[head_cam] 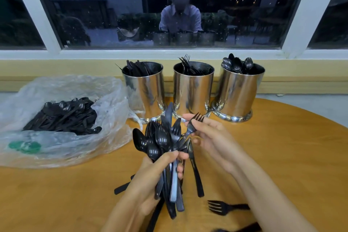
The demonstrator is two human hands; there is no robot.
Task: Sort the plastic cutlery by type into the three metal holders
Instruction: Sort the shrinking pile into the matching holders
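Across the lower view spreads a round honey-coloured wooden table (282,156), set close to a window wall. On its left side lies a crumpled clear plastic bag (62,145), its mouth open upward, with a heap of unsorted black plastic cutlery (64,117) inside; this looks like the supply to draw from. Along the table's far edge stand three shiny cylindrical metal holders, side by side. The left holder (144,90) bristles with knives, the middle holder (192,90) with forks and the right holder (238,92) with spoons, heads up so each type reads at a glance.

Just in front of them, the left hand (150,171) wraps its fingers round the handles of a mixed bundle of black spoons, forks and knives (163,141). The bundle is held upright and fanned, probably so the heads show for picking. The right hand (212,135) pinches one glossy black plastic fork (194,122) by its neck between thumb and fingertips. Its tines point up toward the middle holder, and its handle end seems not yet clear of the bundle. By type, it belongs with the forks. Near the right forearm a loose black fork (224,207) lies flat on the wood, unsorted.
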